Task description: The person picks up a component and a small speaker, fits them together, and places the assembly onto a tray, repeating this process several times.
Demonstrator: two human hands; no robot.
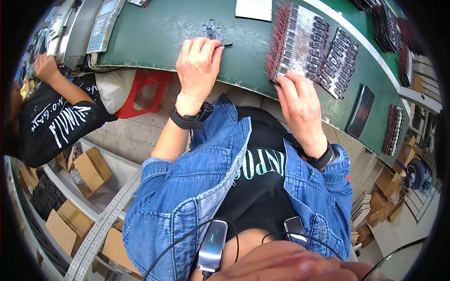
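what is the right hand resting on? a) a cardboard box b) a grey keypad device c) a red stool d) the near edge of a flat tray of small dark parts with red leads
d: the right hand lies with its fingers on the near edge of the tray of small dark parts with red leads on the green bench, while the left hand rests apart from it holding a small dark part.

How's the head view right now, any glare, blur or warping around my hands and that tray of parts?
Head view: strong fisheye bend curves the green bench edge; black vignette rims the frame. Left hand and right hand are fairly sharp. Pale glare washes the tray of red-wired parts; the chin at the bottom is blurred.
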